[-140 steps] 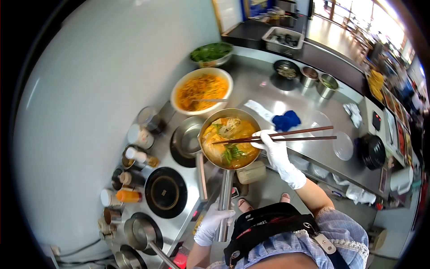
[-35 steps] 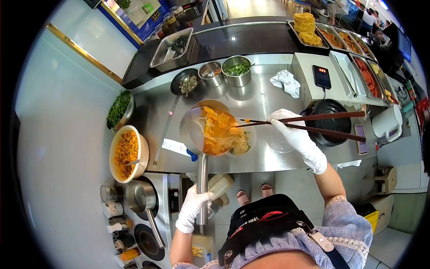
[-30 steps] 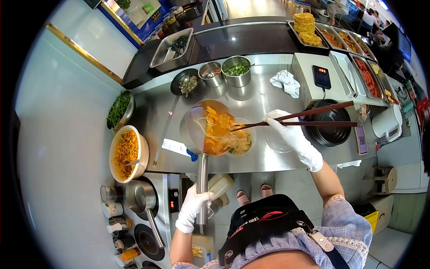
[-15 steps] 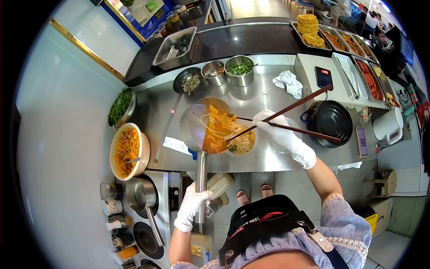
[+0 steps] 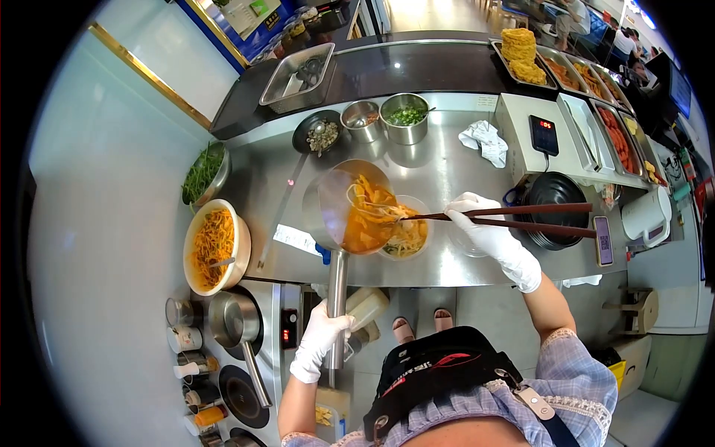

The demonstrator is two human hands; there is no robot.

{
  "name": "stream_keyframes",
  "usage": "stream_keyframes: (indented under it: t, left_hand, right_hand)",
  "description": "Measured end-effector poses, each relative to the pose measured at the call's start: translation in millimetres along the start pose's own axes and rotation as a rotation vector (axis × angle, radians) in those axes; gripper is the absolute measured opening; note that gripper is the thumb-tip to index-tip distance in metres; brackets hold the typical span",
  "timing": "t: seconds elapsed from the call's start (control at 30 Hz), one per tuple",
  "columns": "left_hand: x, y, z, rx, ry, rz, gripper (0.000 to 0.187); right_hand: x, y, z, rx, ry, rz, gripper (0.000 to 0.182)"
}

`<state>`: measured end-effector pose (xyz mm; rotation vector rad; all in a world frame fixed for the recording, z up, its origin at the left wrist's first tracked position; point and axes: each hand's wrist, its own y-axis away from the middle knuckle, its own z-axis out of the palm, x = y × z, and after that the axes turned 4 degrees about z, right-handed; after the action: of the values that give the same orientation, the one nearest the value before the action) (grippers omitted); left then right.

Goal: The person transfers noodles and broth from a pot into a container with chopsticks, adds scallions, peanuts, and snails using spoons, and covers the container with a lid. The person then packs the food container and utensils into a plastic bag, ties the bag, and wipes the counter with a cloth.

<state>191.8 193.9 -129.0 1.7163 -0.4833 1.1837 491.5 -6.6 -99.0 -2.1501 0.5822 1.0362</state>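
Note:
My gloved left hand (image 5: 322, 337) is wrapped round the long metal handle of a saucepan (image 5: 328, 216). The pan is tilted to the right over a clear round bowl (image 5: 411, 249). Orange broth with noodles and orange-coated pieces (image 5: 372, 212) lies at the pan's lower side. In the bowl are noodles and some green bits. Long dark chopsticks (image 5: 514, 216) are gripped in my gloved right hand (image 5: 477, 216); their tips are close together at the food by the pan's rim. Under that hand sits a second clear container (image 5: 465, 240), partly hidden.
Behind the pan stand a metal pot of chopped greens (image 5: 406, 119), a smaller pot (image 5: 363, 119) and a black bowl (image 5: 317, 132). A white bowl of orange shreds (image 5: 217, 246) is at left. Stacked black bowls (image 5: 555, 208) and a phone (image 5: 603, 240) are at right.
The chopsticks have swung from spread and slanted to nearly level and close together, their tips now by the pan's rim. My right hand has shifted right. The pan stays tilted.

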Motion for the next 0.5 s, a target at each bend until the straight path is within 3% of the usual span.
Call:
stream_keyframes:
  t: [0.2,0.3,0.33,0.43,0.5]
  left_hand:
    - [12.9,5.2,4.0,0.022,-0.032,-0.062,0.024]
    - [9.4,3.3,1.0,0.009,-0.007,-0.041,0.025]
    - [8.4,2.9,0.6,0.009,-0.008,-0.038,0.025]
    - [7.0,3.8,-0.3,0.024,-0.021,-0.035,0.025]
    - [8.8,4.8,0.9,0.020,-0.020,-0.046,0.025]
  right_hand:
    - [15.5,0.7,2.8,-0.105,0.067,0.133,0.007]
    - [33.8,-3.8,20.3,-0.448,-0.077,0.190,0.016]
    - [30.0,-6.2,18.8,-0.434,-0.057,0.103,0.015]
    - [-10.2,-15.1,0.5,-0.217,0.024,0.108,0.011]
    - [-6.6,-20.4,-3.7,-0.131,-0.141,0.111,0.009]
